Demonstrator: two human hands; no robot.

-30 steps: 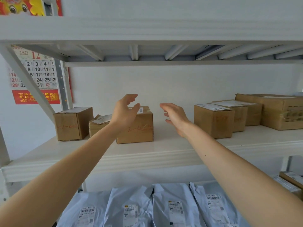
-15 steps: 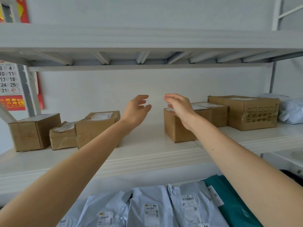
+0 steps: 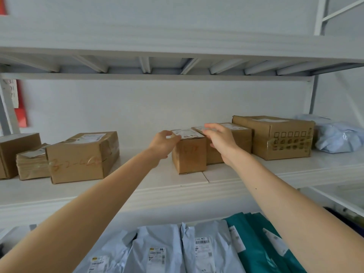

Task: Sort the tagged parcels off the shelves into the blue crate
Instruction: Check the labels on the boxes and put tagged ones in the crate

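Note:
A small upright cardboard parcel [image 3: 189, 156] with a white label on top stands mid-shelf on the white shelf board [image 3: 177, 194]. My left hand [image 3: 163, 142] curls its fingers around the parcel's top left corner. My right hand [image 3: 220, 140] reaches over its top right edge, fingers spread and resting on the label area. A second small box [image 3: 242, 138] stands just behind it to the right. The blue crate is out of view.
A large taped box [image 3: 283, 138] and a pale blue bag [image 3: 338, 134] sit to the right. Left of my arms stand a labelled box [image 3: 78, 160], a flat parcel [image 3: 32, 164] and another box [image 3: 15, 150]. Grey mailers [image 3: 157, 249] and green mailers [image 3: 256, 243] fill the lower shelf. The upper shelf [image 3: 177, 46] hangs overhead.
My view has swung right along the shelf. Both hands moved from open air onto the small upright parcel, the left one closing on its corner.

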